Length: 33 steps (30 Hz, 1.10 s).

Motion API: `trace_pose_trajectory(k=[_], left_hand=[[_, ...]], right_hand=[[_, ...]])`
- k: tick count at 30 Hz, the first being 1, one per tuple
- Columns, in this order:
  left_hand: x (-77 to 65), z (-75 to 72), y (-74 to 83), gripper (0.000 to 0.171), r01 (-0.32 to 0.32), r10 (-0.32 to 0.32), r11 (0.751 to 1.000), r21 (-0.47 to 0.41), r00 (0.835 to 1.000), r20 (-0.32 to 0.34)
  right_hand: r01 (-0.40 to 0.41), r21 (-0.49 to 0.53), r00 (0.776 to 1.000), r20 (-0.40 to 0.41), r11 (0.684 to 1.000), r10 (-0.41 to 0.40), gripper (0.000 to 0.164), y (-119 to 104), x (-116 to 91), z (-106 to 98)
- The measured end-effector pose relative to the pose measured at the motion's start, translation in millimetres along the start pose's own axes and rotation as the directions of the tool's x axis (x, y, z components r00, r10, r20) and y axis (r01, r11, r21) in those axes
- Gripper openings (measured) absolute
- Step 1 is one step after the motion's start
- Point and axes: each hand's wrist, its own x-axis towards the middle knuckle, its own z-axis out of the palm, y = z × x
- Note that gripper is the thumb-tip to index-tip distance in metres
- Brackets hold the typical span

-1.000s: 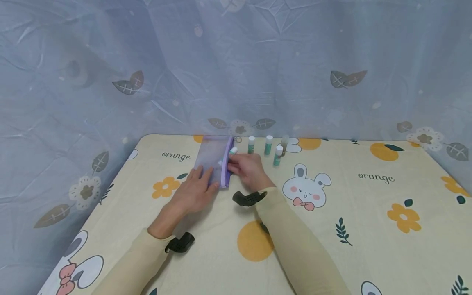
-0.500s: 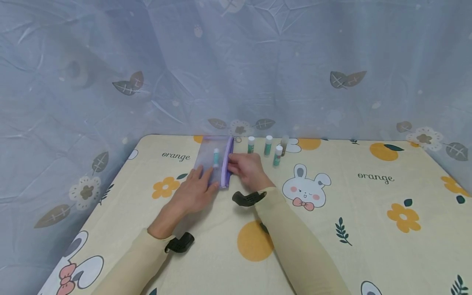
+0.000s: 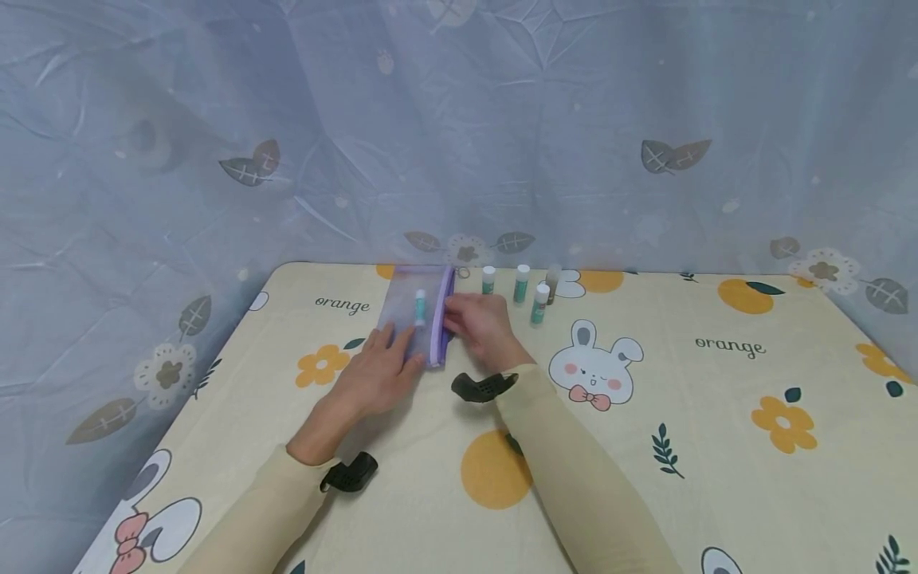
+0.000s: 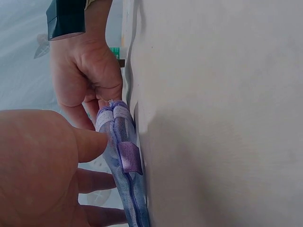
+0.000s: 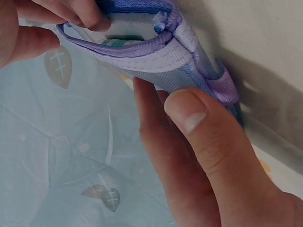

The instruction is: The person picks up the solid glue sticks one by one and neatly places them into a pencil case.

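Observation:
A lilac mesh zipper pouch (image 3: 404, 296) lies at the table's back left, its mouth facing right. A small white-capped tube with a green label (image 3: 420, 308) shows through the mesh. My left hand (image 3: 375, 373) rests on the pouch's near left part, fingers stretched over the mesh and thumb against its near side. At the mouth is my right hand (image 3: 488, 328), its fingers loosely bent. In the right wrist view its fingertips (image 5: 97, 21) reach inside the gaping rim (image 5: 147, 59), with the thumb outside. The tube's green label (image 5: 116, 42) shows beyond them, apart from the fingers.
Three white-capped green tubes, at the back (image 3: 488, 281), beside it (image 3: 521, 284) and nearer (image 3: 539, 306), are right of the pouch. A brown tube (image 3: 551, 293) is behind them. A metal ring (image 3: 463, 272) lies by the pouch's far corner. A pale curtain (image 3: 459, 127) hangs behind the table.
A second ago the tube was at the mouth by my right fingers; it is now inside the pouch, farther left and let go. My right hand has risen slightly; the left has stayed put.

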Motion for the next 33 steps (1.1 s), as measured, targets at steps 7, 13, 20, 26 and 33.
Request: trace_pose_trajectory(k=[7, 13, 20, 26, 33], left_hand=[[0.1, -0.4, -0.2, 0.064, 0.003, -0.003, 1.0, 0.002, 1.0, 0.005], [0.6, 0.8, -1.6, 0.064, 0.001, -0.001, 1.0, 0.006, 1.0, 0.007], [0.5, 0.6, -2.0, 0.064, 0.001, -0.001, 1.0, 0.006, 1.0, 0.013], [0.0, -0.4, -1.2, 0.064, 0.0, 0.0, 1.0, 0.003, 1.0, 0.011], [-0.6, -0.6, -1.2, 0.064, 0.004, -0.004, 1.0, -0.004, 1.0, 0.004]], right_hand=[[0.07, -0.127, 0.997, -0.02, 0.989, -0.073, 0.039, -2.6, 1.2, 1.5], [0.13, -0.303, 0.988, -0.045, 0.944, -0.15, 0.036, -5.4, -1.8, 3.7], [0.166, -0.427, 0.974, -0.072, 0.889, -0.217, 0.038, -9.9, -3.6, 7.7], [0.238, -0.446, 0.954, -0.057, 0.863, -0.293, 0.037, -15.3, -5.5, 10.2], [0.292, -0.479, 0.937, -0.029, 0.828, -0.347, 0.036, -23.3, -11.4, 11.4]])
